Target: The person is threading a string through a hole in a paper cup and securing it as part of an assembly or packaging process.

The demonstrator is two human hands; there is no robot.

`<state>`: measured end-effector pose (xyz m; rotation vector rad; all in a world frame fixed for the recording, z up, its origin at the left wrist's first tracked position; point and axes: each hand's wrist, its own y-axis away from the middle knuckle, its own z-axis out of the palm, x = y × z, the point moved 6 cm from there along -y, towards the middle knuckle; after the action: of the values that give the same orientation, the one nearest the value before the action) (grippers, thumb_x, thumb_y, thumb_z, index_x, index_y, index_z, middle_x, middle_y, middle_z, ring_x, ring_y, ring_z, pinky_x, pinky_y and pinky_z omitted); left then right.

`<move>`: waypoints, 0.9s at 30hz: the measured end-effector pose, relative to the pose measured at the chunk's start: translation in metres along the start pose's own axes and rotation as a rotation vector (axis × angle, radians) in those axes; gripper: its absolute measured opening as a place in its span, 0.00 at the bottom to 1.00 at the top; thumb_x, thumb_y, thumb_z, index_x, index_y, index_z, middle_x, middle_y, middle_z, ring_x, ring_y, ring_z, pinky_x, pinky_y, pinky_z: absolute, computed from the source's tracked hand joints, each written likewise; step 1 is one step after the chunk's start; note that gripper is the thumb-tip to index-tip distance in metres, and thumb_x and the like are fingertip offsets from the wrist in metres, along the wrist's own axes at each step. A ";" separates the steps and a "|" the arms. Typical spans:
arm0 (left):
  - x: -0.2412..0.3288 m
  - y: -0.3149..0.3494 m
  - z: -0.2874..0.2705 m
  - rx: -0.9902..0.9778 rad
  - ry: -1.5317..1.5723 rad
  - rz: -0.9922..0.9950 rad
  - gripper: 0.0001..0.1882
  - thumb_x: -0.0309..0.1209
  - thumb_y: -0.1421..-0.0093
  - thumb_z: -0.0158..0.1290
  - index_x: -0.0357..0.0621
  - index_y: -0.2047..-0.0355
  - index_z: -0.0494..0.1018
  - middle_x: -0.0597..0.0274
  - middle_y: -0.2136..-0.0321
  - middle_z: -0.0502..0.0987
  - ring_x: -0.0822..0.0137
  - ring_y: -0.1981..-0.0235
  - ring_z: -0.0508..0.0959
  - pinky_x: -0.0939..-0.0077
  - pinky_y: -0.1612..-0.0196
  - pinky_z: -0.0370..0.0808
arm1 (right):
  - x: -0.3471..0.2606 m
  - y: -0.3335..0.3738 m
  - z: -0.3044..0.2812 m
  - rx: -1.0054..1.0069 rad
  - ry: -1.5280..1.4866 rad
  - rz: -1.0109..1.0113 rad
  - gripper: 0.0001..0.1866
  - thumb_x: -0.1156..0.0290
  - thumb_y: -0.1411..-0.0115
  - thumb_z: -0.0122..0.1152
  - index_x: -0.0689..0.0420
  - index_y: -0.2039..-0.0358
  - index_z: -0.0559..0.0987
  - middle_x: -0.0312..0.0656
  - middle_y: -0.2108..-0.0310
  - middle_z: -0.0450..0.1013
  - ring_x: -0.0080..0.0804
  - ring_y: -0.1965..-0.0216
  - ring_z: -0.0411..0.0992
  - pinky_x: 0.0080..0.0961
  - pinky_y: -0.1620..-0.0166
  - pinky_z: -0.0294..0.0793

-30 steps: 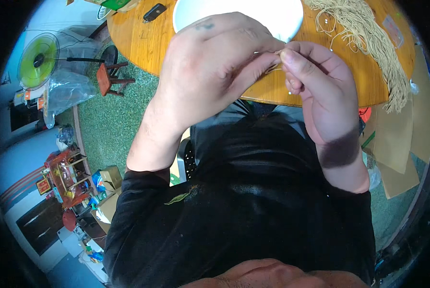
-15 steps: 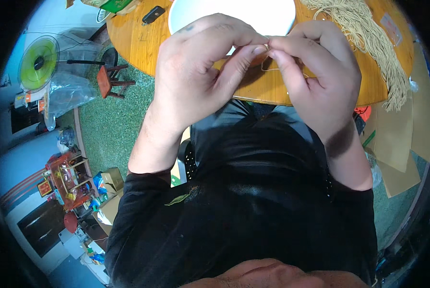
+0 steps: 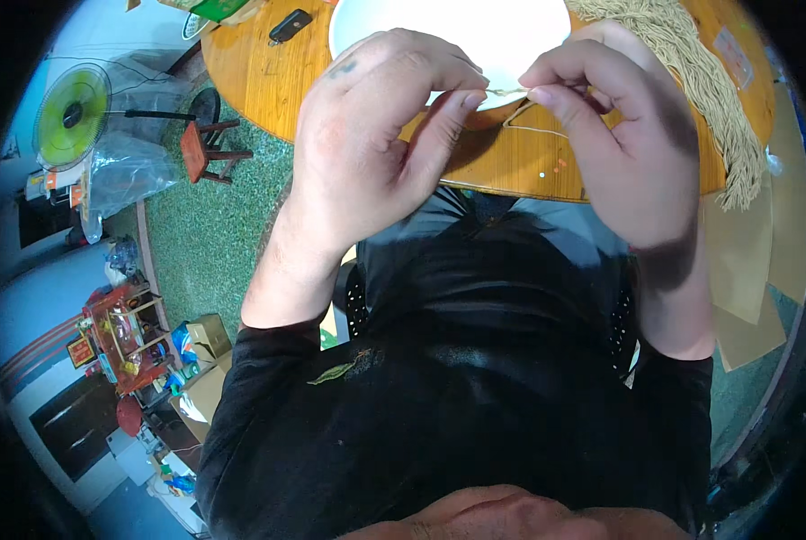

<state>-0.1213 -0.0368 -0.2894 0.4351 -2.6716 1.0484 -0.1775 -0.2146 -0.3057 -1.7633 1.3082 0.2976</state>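
Between my two hands a short length of thin beige cord (image 3: 508,92) is stretched over the near rim of a white basin (image 3: 457,36). My left hand (image 3: 376,126) pinches one end of it between thumb and forefinger. The other end sits in the pinch of my right hand (image 3: 632,126). A loose tail of cord (image 3: 538,131) hangs from the right fingers over the wooden table (image 3: 259,81). To the right of my right hand lies a thick bundle of beige cords (image 3: 700,99), its frayed ends draped over the table edge.
A black key fob (image 3: 290,26) and a green package (image 3: 219,9) lie at the table's far left. Beyond the table stand a small red stool (image 3: 203,153) and a green fan (image 3: 75,115). Flattened cardboard (image 3: 740,243) leans at the right.
My hands have drawn apart, the right one moving right, so the cord between them now shows stretched. The basin appears slightly farther right.
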 end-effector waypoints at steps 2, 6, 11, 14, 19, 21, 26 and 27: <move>0.000 0.000 0.000 -0.003 0.011 0.002 0.06 0.17 0.39 0.64 0.36 0.62 0.83 0.53 0.62 0.86 0.60 0.60 0.86 0.72 0.55 0.80 | 0.002 -0.002 -0.004 -0.026 -0.050 0.006 0.04 0.79 0.34 0.67 0.62 0.59 0.84 0.38 0.64 0.74 0.25 0.65 0.74 0.20 0.59 0.74; 0.001 0.001 -0.002 -0.001 0.001 -0.011 0.05 0.17 0.39 0.64 0.37 0.62 0.82 0.53 0.61 0.86 0.60 0.60 0.86 0.72 0.55 0.79 | -0.028 -0.018 -0.019 -0.108 0.068 0.029 0.06 0.81 0.39 0.68 0.61 0.62 0.82 0.43 0.65 0.74 0.36 0.65 0.74 0.27 0.60 0.74; 0.012 0.002 -0.002 -0.017 -0.046 0.074 0.09 0.16 0.43 0.64 0.38 0.63 0.80 0.50 0.56 0.84 0.56 0.56 0.84 0.69 0.54 0.79 | -0.030 -0.018 -0.016 -0.049 0.222 -0.005 0.05 0.84 0.41 0.64 0.62 0.67 0.76 0.50 0.68 0.72 0.49 0.65 0.73 0.36 0.61 0.73; 0.018 0.008 0.004 -0.020 -0.040 0.117 0.12 0.16 0.46 0.66 0.39 0.63 0.79 0.51 0.54 0.82 0.54 0.55 0.83 0.67 0.54 0.78 | -0.023 -0.017 -0.014 -0.027 0.216 0.002 0.05 0.84 0.41 0.61 0.62 0.66 0.77 0.50 0.67 0.72 0.48 0.65 0.74 0.36 0.61 0.73; 0.021 0.012 0.005 -0.065 -0.021 0.100 0.11 0.18 0.46 0.67 0.39 0.62 0.79 0.51 0.55 0.82 0.54 0.56 0.82 0.65 0.55 0.78 | -0.035 -0.020 -0.005 0.119 0.082 -0.205 0.05 0.84 0.41 0.62 0.61 0.65 0.77 0.49 0.67 0.72 0.48 0.65 0.74 0.36 0.61 0.73; 0.020 0.010 0.003 -0.073 -0.003 0.081 0.11 0.18 0.46 0.67 0.39 0.62 0.80 0.52 0.56 0.82 0.55 0.56 0.82 0.65 0.55 0.78 | -0.033 -0.022 0.001 0.201 -0.041 -0.310 0.05 0.84 0.41 0.63 0.61 0.65 0.78 0.49 0.66 0.73 0.48 0.65 0.74 0.36 0.61 0.74; 0.016 0.001 -0.006 -0.212 0.233 -0.133 0.08 0.21 0.40 0.65 0.37 0.60 0.81 0.53 0.57 0.84 0.60 0.56 0.83 0.71 0.53 0.78 | -0.011 -0.023 0.010 0.393 -0.365 -0.574 0.07 0.84 0.42 0.65 0.60 0.63 0.79 0.48 0.66 0.73 0.48 0.64 0.75 0.37 0.61 0.75; 0.013 -0.003 -0.010 -0.198 0.237 -0.193 0.09 0.22 0.37 0.64 0.35 0.57 0.80 0.53 0.56 0.84 0.64 0.56 0.83 0.76 0.52 0.78 | -0.006 -0.023 0.012 0.431 -0.428 -0.624 0.07 0.84 0.42 0.65 0.60 0.63 0.80 0.48 0.66 0.73 0.47 0.64 0.75 0.37 0.60 0.75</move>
<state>-0.1315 -0.0344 -0.2755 0.4843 -2.4355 0.7231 -0.1568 -0.1999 -0.2970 -1.5308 0.4371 0.0248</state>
